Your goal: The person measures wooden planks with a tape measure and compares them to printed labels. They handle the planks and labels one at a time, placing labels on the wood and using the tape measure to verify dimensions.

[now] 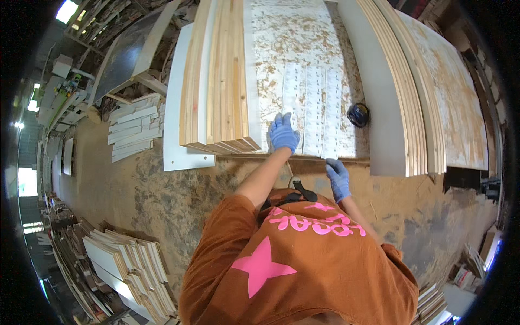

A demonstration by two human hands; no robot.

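At the centre of the frame the left hand (283, 132), in a blue glove, lies flat with fingers spread on the leftmost of 3 narrow white strips (314, 111) dotted with rows of small holes. The grip is open, palm pressing down, apparently to keep the strip from sliding. The strips lie side by side, running up the frame, on a speckled white panel (281, 43) that serves as the table top.

The right hand (338, 179), also gloved, sits just below the near end of the rightmost strip, at the table's front edge (346, 160). Its fingers are loosely curled; I cannot tell whether they pinch the strip's end or only touch the edge.

Just left of the left hand a stack of pale wooden boards (222, 81) rests on a white sheet (179, 146), ends aligned at the front. A black round object (358, 115) lies right of the strips. More boards (403, 92) lean at upper right, and cut pieces (132, 265) are piled on the dusty floor at lower left.
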